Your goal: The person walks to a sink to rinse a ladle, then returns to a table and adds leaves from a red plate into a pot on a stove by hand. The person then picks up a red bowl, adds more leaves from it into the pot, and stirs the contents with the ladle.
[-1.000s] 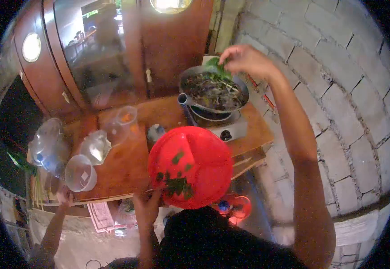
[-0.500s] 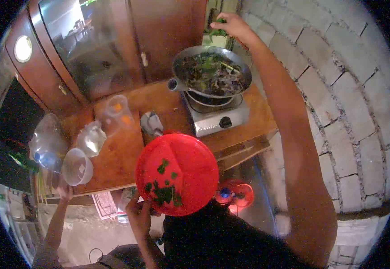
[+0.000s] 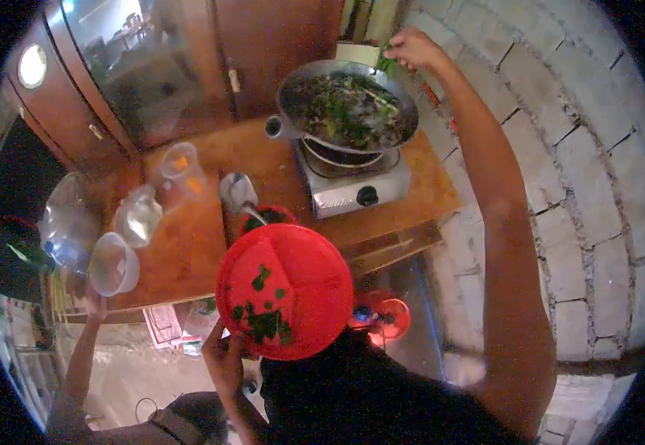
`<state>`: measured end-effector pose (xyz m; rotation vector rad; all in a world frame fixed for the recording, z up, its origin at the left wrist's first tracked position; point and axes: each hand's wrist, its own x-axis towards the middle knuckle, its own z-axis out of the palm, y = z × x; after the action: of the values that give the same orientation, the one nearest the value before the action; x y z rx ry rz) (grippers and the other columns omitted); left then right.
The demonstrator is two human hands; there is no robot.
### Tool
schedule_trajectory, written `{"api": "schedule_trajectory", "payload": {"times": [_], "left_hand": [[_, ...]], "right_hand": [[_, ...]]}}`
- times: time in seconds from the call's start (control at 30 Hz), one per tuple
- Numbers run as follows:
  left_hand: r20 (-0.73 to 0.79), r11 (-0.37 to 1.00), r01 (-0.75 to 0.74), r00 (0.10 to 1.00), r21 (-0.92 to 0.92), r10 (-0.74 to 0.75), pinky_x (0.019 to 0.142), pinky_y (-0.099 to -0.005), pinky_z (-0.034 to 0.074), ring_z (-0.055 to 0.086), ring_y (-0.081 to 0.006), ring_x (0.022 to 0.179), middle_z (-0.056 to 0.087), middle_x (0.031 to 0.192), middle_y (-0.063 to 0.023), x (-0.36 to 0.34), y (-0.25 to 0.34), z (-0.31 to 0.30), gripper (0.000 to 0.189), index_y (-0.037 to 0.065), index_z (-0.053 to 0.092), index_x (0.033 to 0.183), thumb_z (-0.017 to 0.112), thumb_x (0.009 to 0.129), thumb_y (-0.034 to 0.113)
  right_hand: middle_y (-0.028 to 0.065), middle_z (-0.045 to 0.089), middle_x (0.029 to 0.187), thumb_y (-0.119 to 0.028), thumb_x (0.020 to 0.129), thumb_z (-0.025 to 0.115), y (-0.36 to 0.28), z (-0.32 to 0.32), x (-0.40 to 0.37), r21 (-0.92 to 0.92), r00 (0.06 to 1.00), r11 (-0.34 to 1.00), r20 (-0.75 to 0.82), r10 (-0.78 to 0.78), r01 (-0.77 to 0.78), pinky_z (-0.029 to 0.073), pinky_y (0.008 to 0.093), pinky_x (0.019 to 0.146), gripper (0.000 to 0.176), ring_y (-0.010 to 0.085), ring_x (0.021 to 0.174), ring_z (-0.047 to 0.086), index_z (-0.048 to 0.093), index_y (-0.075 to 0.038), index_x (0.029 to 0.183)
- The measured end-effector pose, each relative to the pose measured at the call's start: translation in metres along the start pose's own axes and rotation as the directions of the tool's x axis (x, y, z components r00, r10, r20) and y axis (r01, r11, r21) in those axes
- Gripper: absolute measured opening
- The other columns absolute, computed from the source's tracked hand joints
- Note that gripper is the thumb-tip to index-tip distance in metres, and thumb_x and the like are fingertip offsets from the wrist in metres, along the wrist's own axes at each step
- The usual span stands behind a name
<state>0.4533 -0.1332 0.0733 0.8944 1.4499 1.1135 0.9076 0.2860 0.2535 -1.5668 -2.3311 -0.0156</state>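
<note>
My left hand grips the lower left rim of a red divided plate. Chopped green leaves lie in the plate's lower left compartment. Over the far right rim of a wok, my right hand pinches a small bunch of green leaves. Dark and green leafy food fills much of the wok. It sits on a silver gas stove with a black knob. Behind the plate, a red bowl is partly hidden.
A large spoon lies left of the stove. Clear plastic cups, a plastic bag and a translucent tub stand on the wooden table. Another person's hand is at the left. A block wall borders the right.
My right hand has shifted right and slightly down, with leaves still in its fingers. More green shows in the wok. The view has shifted a little, uncovering the red bowl behind the plate.
</note>
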Motion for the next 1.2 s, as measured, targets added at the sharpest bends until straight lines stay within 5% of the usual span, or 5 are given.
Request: {"api": "schedule_trajectory", "payload": {"times": [0.3,0.57,0.77,1.03,1.2], "left_hand": [[-0.139,0.999,0.052,0.989,0.003,-0.051,0.045,-0.0244,0.046,0.058,-0.0126,0.053,0.064,0.071,-0.0095,-0.021,0.008,0.007,0.044,-0.008,0.045,0.127,0.056,0.087,0.006],[-0.191,1.000,0.014,0.981,-0.026,-0.019,0.046,-0.0222,0.044,0.056,-0.0096,0.054,0.064,0.072,-0.0086,-0.039,-0.014,0.004,0.046,-0.009,0.045,0.127,0.059,0.086,0.008],[-0.191,0.997,-0.033,0.981,-0.070,0.020,0.047,-0.0226,0.046,0.056,-0.0091,0.055,0.063,0.071,-0.0078,-0.037,-0.022,0.001,0.046,-0.008,0.046,0.127,0.059,0.085,0.007],[-0.197,0.989,0.024,0.979,-0.145,-0.053,0.047,-0.0225,0.045,0.054,-0.0077,0.056,0.058,0.066,-0.0026,-0.027,-0.007,-0.010,0.048,-0.007,0.045,0.129,0.054,0.083,0.003],[-0.127,0.996,0.027,0.991,-0.086,-0.038,0.055,-0.0240,0.049,0.056,-0.0086,0.060,0.061,0.069,-0.0047,-0.011,-0.027,-0.028,0.048,-0.006,0.044,0.129,0.054,0.083,0.001]], "right_hand": [[0.0087,0.058,0.056,-0.026,0.077,0.067,0.013,0.042,0.079,-0.386,0.979,0.916,-0.122,-0.164,0.106,0.044,0.0338,0.044,0.026,0.0186,0.046,0.056,0.063,-0.002,0.084],[0.0076,0.055,0.054,-0.020,0.081,0.062,0.004,0.080,0.137,0.235,0.974,0.959,0.125,-0.191,0.159,0.039,0.0308,0.039,0.020,0.0168,0.042,0.049,0.062,0.000,0.084],[0.0082,0.061,0.063,-0.011,0.078,0.058,-0.051,0.036,0.088,-0.062,0.965,0.997,0.259,-0.034,0.052,0.044,0.0312,0.043,0.023,0.0160,0.042,0.051,0.065,-0.004,0.098],[0.0056,0.058,0.063,-0.009,0.064,0.065,-0.028,0.003,0.053,-0.048,0.796,0.960,-0.571,0.201,-0.276,0.047,0.0332,0.059,0.012,0.0157,0.060,0.057,0.060,-0.007,0.074],[0.0019,0.058,0.068,-0.009,0.066,0.064,-0.017,0.045,0.015,0.126,0.958,0.984,0.242,-0.157,0.130,0.046,0.0329,0.061,0.013,0.0159,0.058,0.054,0.056,-0.007,0.077]]}}
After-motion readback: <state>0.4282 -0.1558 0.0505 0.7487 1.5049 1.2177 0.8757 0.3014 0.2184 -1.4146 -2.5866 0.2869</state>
